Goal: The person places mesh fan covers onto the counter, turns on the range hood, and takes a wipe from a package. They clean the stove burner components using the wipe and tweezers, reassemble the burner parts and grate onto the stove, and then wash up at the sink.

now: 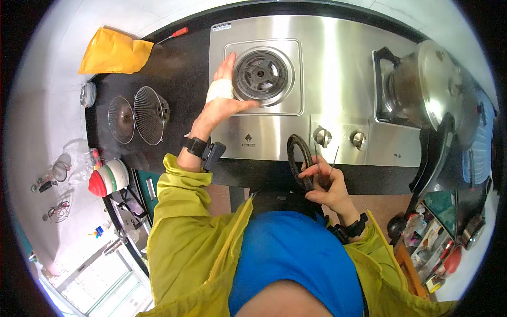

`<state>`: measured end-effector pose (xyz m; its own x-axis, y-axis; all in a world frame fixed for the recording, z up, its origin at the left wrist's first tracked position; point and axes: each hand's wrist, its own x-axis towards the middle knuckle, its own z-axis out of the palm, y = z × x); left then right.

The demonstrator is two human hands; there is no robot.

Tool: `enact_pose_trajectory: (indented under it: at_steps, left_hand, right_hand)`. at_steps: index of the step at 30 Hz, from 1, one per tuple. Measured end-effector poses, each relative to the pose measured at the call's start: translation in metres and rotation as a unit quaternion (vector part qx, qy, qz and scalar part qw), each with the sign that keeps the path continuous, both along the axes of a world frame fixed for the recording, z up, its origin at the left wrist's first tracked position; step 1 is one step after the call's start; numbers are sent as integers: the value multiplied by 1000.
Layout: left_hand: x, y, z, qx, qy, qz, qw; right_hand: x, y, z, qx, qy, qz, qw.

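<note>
My left hand (224, 100), with white wrapping around part of it, is spread at the left edge of the round gas burner (261, 74). Its fingers are apart with nothing between them, and the thumb reaches along the burner's near side. Below the stove's front edge, my right hand (330, 187) grips a dark burner ring (300, 161), tilted nearly on edge. Two thin metal prongs (335, 157), perhaps of tweezers, also stick up from the right hand's fingers. Two control knobs (322, 136) sit just beyond that hand.
A pressure cooker (430, 79) stands on the right burner, its long handle (435, 158) jutting past the counter edge. Two wire baskets (150, 116), a yellow envelope (113, 52) and a red-handled screwdriver (180, 32) lie on the black counter at left.
</note>
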<state>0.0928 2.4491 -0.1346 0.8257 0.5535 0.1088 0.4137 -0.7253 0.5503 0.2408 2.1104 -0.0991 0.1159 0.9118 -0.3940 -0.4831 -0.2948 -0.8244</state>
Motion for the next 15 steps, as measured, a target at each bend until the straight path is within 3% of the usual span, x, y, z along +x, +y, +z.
enact_pose_trajectory:
  at_steps: [7,15]
  left_hand:
    - [5,-8,-1,-9,14,11,1000]
    - [37,11,19,43,100,-106,988]
  right_hand:
    - [4,0,-5,18,1,17,1000]
    - [10,4,-3,21,22,28,999]
